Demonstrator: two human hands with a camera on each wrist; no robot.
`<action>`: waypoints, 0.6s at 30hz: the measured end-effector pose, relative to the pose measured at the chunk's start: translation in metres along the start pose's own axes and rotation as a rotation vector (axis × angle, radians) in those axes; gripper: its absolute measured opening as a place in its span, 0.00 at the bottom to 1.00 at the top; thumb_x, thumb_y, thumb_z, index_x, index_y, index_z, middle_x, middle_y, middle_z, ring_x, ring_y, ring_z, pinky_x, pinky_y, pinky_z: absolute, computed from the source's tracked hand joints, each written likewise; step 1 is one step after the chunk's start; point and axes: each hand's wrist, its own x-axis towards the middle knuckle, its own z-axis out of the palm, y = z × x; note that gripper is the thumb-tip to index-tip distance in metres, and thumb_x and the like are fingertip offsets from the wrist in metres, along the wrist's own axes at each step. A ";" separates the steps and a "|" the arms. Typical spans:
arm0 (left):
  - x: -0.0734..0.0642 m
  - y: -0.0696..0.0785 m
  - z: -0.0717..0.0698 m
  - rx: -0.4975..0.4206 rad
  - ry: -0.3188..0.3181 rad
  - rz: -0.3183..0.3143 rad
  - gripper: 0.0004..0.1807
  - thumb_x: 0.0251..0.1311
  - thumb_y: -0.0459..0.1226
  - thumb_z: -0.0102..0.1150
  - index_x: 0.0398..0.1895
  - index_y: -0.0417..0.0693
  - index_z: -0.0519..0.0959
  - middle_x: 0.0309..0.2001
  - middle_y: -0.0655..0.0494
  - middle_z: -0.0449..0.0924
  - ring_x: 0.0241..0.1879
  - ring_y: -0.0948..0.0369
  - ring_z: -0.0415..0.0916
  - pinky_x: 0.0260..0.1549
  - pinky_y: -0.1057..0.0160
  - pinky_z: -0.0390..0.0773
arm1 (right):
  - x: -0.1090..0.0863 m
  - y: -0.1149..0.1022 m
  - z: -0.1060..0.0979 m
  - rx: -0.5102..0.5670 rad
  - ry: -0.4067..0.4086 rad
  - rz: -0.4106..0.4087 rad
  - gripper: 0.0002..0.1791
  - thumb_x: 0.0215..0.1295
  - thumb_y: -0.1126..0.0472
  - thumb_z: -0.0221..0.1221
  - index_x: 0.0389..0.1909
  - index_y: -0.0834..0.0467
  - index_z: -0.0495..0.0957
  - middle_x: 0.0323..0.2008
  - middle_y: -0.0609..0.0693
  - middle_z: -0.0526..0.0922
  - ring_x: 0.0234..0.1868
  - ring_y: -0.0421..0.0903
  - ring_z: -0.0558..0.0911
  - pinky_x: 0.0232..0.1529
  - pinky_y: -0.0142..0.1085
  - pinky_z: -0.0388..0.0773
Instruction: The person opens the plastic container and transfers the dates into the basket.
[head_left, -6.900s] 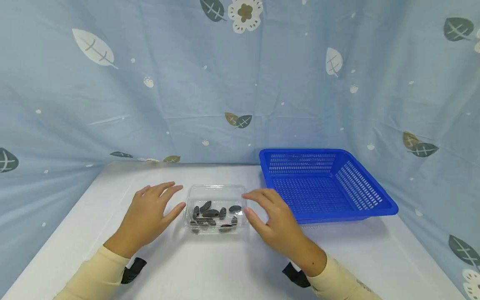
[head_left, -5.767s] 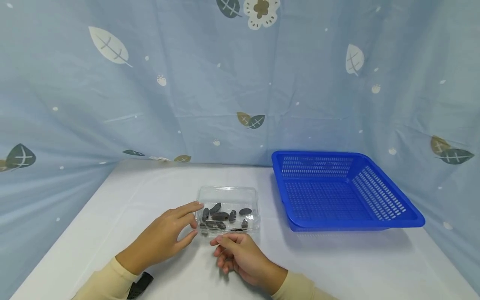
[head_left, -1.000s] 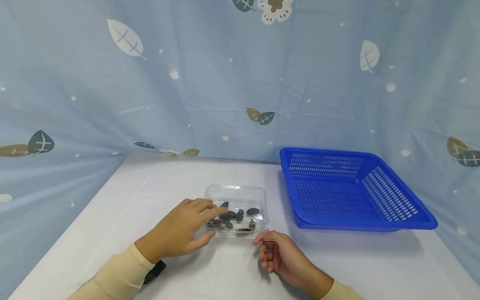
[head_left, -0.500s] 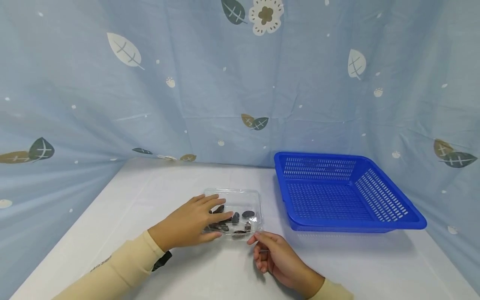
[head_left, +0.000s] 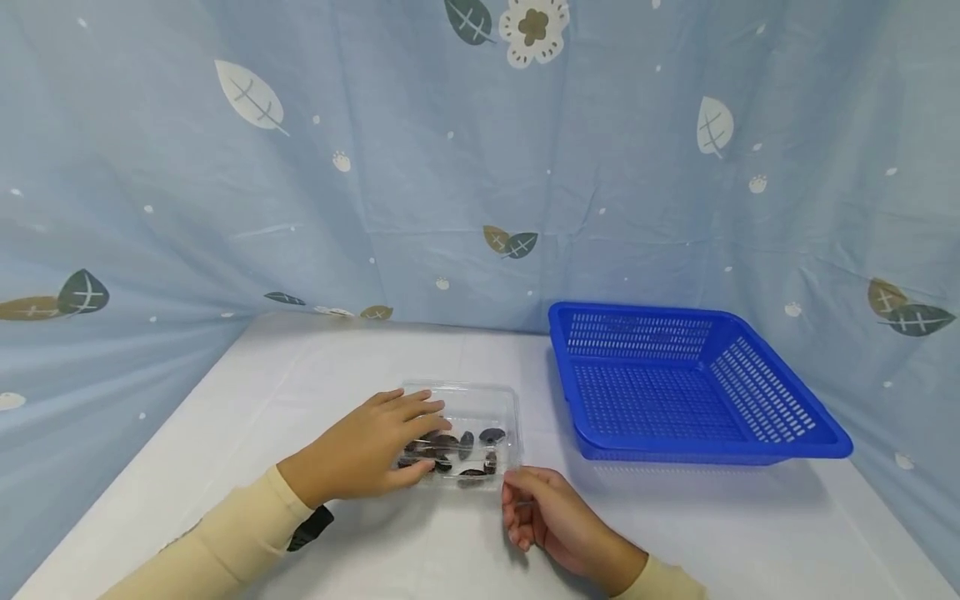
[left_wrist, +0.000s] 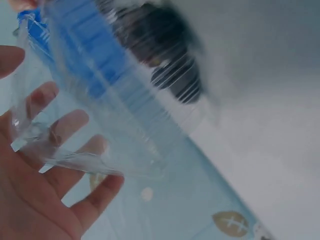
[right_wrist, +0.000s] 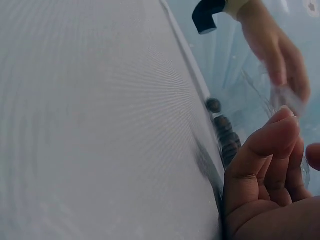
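At the near side of the white-covered bench (head_left: 427, 558), the right hand (head_left: 553, 518) has its fingers curled, its thumb and forefinger seeming to pinch the near right corner of a clear plastic box (head_left: 508, 408). A little farther back and to the left, the left hand (head_left: 363, 454) reaches from a cream sleeve (head_left: 240, 533), a black band (head_left: 310, 529) under its cuff; its fingers are spread and extended over the box's left side, gripping nothing. The box sits between the hands, with several dark oval pieces (head_left: 492, 436) inside, some hidden by the left fingers. Farther right stands a blue basket (head_left: 697, 450). At the far edge hangs a light-blue curtain (head_left: 420, 117) printed with leaves and flowers.
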 end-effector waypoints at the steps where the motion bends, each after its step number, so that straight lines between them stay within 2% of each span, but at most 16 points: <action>1: 0.001 0.000 -0.002 -0.021 0.011 -0.013 0.22 0.64 0.51 0.63 0.60 0.60 0.78 0.64 0.55 0.78 0.66 0.52 0.74 0.65 0.45 0.73 | 0.000 0.000 0.000 -0.004 0.007 -0.004 0.15 0.73 0.50 0.52 0.29 0.55 0.74 0.21 0.43 0.78 0.18 0.37 0.75 0.20 0.26 0.73; 5: 0.006 -0.003 -0.010 -0.102 0.052 -0.061 0.18 0.67 0.50 0.60 0.58 0.59 0.79 0.61 0.60 0.80 0.63 0.56 0.77 0.63 0.50 0.77 | 0.001 0.001 0.000 -0.009 0.024 -0.006 0.16 0.74 0.48 0.53 0.31 0.56 0.74 0.21 0.43 0.77 0.18 0.36 0.75 0.19 0.26 0.73; 9: 0.013 -0.012 -0.015 -0.121 0.116 -0.072 0.17 0.68 0.49 0.59 0.57 0.58 0.80 0.55 0.64 0.82 0.57 0.61 0.80 0.57 0.55 0.81 | 0.001 0.001 -0.001 -0.003 0.008 -0.004 0.15 0.74 0.50 0.53 0.30 0.55 0.74 0.21 0.42 0.78 0.18 0.36 0.75 0.19 0.26 0.73; 15: 0.027 -0.029 -0.017 -0.130 0.265 -0.055 0.14 0.62 0.39 0.67 0.51 0.54 0.83 0.48 0.62 0.86 0.47 0.61 0.84 0.46 0.57 0.84 | 0.001 -0.001 -0.003 0.013 -0.024 0.006 0.14 0.74 0.54 0.52 0.27 0.54 0.75 0.20 0.42 0.78 0.18 0.35 0.75 0.20 0.26 0.73; 18: 0.033 -0.036 -0.015 -0.147 0.309 -0.071 0.12 0.60 0.35 0.68 0.47 0.53 0.84 0.44 0.61 0.87 0.42 0.60 0.85 0.42 0.57 0.84 | 0.001 -0.002 -0.004 0.024 -0.032 0.019 0.15 0.74 0.55 0.52 0.25 0.53 0.76 0.19 0.41 0.78 0.18 0.35 0.75 0.20 0.25 0.73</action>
